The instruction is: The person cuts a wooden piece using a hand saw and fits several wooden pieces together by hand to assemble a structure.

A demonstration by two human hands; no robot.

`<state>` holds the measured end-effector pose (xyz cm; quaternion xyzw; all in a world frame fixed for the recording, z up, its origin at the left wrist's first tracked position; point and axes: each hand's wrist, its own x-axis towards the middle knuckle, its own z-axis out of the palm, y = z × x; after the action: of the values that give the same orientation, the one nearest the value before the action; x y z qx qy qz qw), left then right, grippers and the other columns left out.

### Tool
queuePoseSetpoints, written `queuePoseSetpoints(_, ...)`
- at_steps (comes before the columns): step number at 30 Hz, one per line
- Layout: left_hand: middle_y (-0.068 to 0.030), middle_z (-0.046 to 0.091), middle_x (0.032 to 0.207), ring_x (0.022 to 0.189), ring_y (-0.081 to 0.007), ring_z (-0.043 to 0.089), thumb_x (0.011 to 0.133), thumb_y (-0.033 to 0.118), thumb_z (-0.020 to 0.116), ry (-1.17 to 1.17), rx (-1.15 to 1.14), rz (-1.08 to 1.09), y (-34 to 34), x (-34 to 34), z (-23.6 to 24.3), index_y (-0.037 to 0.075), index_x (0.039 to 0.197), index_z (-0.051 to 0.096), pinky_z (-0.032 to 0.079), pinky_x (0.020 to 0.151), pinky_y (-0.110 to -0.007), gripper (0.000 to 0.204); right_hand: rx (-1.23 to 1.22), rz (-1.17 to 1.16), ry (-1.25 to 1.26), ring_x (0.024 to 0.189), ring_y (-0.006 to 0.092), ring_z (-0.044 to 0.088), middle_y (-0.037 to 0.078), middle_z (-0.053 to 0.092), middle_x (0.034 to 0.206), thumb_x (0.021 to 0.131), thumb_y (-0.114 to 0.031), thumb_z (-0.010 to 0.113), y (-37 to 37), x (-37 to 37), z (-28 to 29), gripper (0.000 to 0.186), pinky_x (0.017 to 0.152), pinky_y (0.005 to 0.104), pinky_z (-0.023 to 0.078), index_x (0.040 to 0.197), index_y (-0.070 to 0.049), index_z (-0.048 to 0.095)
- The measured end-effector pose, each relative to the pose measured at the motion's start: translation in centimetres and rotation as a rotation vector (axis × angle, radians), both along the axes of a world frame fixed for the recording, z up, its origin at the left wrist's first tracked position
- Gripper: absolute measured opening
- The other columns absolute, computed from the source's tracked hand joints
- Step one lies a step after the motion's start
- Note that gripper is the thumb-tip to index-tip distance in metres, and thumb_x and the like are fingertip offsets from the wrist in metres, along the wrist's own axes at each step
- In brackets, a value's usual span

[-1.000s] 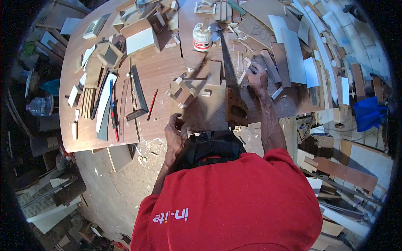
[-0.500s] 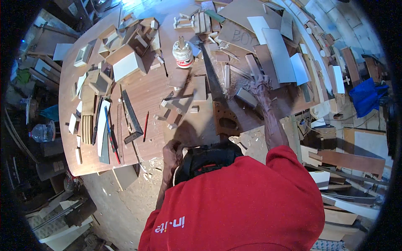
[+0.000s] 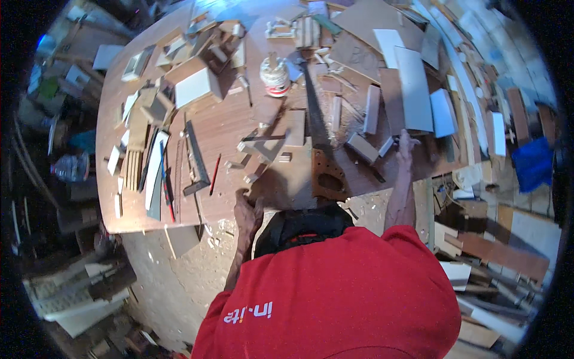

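Perhaps the right hand [image 3: 405, 148] touches a white panel [image 3: 414, 90].

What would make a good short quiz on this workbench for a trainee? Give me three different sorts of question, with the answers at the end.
1. True or false: the handsaw lies with its handle toward the person in red.

2. Multiple choice: what colour is the pencil lying just right of the black L-shaped square?
A) Green
B) Red
C) Yellow

3. Short answer: which of the person's hands is nearer the small wooden frame?

Key:
1. True
2. B
3. The left hand
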<state>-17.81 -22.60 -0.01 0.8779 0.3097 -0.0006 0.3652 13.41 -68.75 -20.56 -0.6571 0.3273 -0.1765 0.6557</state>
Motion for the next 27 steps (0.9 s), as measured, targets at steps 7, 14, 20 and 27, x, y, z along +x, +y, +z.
queuePoseSetpoints(7,-0.0218,0.056,0.107,0.097,-0.0373,0.056,0.075,0.018,0.076,-0.125,-0.001,0.132,-0.2,0.4,-1.2,-0.001,0.134,0.032,0.046,0.084,-0.045,0.076,0.361,0.012,0.222,0.054,0.0134,0.049,0.001,0.053,0.068,0.088,-0.023,0.062,0.7,0.0,10.4,0.012,0.047,0.0288,0.043,0.087,-0.013,0.055)
queuePoseSetpoints(14,-0.0226,0.042,0.127,0.115,-0.0398,0.041,0.069,0.015,0.079,-0.189,0.151,0.087,0.1,2.3,-0.6,-0.002,0.14,0.026,0.036,0.1,-0.046,0.09,0.655,0.317,0.148,0.06,0.0209,0.056,0.008,0.059,0.073,0.093,-0.023,0.052,-2.3,1.0,8.2,0.017,0.055,0.0353,0.048,0.095,-0.008,0.059)
queuePoseSetpoints(20,-0.0262,0.035,0.14,0.122,-0.0383,0.047,0.071,0.009,0.077,-0.359,-0.129,0.058,0.4,3.9,-1.4,0.001,0.146,0.009,0.047,0.096,-0.043,0.101,0.718,0.144,0.055,0.067,0.0227,0.06,0.008,0.063,0.082,0.096,-0.024,0.046,0.9,1.6,10.7,0.024,0.061,0.0319,0.052,0.098,-0.005,0.061)
queuePoseSetpoints(27,-0.0263,0.037,0.139,0.118,-0.0356,0.053,0.076,0.003,0.073,-0.46,-0.134,-0.071,1.1,4.6,-3.0,0.001,0.146,0.001,0.056,0.084,-0.04,0.1,0.851,0.196,0.005,0.072,0.0232,0.066,0.009,0.068,0.084,0.096,-0.027,0.054,7.5,-1.1,11.4,0.024,0.062,0.0338,0.054,0.098,-0.005,0.063)
